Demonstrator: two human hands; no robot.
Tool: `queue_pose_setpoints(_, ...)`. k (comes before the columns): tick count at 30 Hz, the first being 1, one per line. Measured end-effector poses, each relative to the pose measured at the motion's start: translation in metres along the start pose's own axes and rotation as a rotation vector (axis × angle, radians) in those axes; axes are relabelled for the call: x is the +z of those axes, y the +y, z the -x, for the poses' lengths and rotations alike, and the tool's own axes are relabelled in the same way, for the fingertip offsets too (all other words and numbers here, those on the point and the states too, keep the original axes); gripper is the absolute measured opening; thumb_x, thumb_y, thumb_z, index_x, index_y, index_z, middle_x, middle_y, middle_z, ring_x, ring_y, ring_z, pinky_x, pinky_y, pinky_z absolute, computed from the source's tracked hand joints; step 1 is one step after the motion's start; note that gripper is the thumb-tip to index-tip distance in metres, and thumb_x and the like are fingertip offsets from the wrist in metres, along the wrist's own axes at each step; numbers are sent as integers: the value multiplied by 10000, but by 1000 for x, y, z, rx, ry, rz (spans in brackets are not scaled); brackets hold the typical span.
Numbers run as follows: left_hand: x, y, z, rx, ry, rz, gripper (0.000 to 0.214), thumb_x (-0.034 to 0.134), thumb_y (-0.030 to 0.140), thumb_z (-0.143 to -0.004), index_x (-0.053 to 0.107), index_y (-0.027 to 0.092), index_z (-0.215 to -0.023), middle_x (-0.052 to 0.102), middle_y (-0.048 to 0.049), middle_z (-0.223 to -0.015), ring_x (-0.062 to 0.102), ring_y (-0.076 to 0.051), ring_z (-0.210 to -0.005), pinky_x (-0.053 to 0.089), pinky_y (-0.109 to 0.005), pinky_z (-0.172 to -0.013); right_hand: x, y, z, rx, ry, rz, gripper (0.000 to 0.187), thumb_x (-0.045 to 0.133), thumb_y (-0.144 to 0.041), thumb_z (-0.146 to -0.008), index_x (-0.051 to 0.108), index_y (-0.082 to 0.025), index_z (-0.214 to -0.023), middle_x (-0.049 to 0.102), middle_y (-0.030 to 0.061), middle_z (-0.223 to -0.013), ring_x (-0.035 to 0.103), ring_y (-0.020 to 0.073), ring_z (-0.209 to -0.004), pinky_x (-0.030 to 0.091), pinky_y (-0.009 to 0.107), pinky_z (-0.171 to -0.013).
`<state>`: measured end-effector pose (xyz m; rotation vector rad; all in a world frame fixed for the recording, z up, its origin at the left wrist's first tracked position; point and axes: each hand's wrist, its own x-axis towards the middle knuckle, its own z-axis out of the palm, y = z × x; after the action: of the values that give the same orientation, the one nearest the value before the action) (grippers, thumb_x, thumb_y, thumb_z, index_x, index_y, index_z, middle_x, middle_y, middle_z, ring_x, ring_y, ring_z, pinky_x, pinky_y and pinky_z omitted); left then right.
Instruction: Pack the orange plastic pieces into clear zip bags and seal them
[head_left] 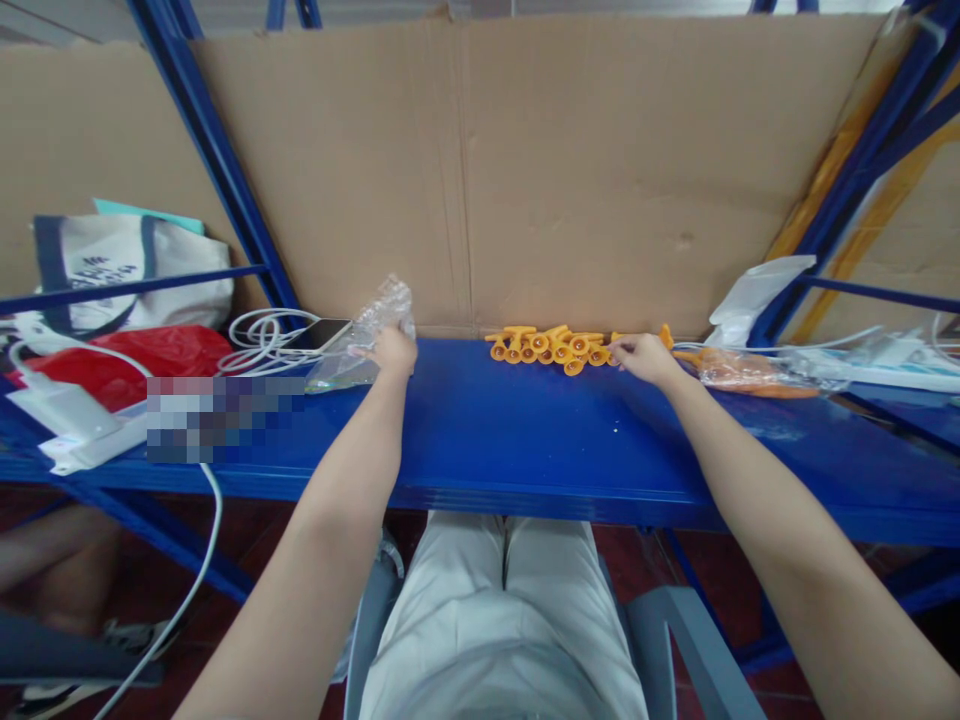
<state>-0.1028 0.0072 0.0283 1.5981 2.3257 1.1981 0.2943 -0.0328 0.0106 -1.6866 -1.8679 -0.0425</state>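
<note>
My left hand point(393, 350) is closed on a crumpled clear plastic bag point(373, 325) at the back of the blue shelf point(480, 440). My right hand point(643, 358) reaches to the right end of a heap of several small orange plastic parts point(551, 346) lying against the cardboard back wall. Its fingers are pinched at one of the orange parts there. Both forearms stretch out over the shelf from my lap.
A phone point(324, 333) and coiled white cable point(264, 340) lie left of the bag. Further left are a red bag point(142, 358), a white charger point(64, 412) and a tote bag point(127, 268). More clear bags with orange parts point(750, 372) lie at the right. Another person's leg point(52, 560) shows lower left.
</note>
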Motion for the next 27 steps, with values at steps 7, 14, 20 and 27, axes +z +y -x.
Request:
queue_pose_setpoints(7,-2,34,13,610,53,318,596,392,211,-952,385,343,-1532,439,-19,-1561,195,-258,-1527,15,-593,-1220,-3,4,-2,32,80,46,261,499,-213,-858,758,-202,-831,717,52,-684,701,225,-747,546,342,-770)
queue_pose_setpoints(14,2,57,46,1119,-751,71,547,430,127,-871,617,282,-1361,565,-14,-1452,433,-197,-1421,248,-438,-1206,-24,24,-3,366,483,35,273,491,-184,-867,750,-116,-918,746,187,-961,687,306,-979,509,391,-879)
queue_pose_setpoints(20,-12,48,36,957,-1085,-293,476,584,244,-796,693,280,-1258,647,0,-1341,575,-197,-1292,406,-297,-1088,-45,52,-19,617,588,-249,420,394,-67,-877,655,-5,-1200,697,222,-1157,675,221,-1003,509,279,-816)
queue_pose_setpoints(27,-29,57,52,776,-1006,-524,685,545,685,-826,626,257,-1355,620,-71,-1390,526,-306,-1335,343,-436,-1142,-36,76,-42,547,379,-113,453,540,-55,-788,642,-13,-1227,669,239,-1190,639,261,-1093,476,316,-937)
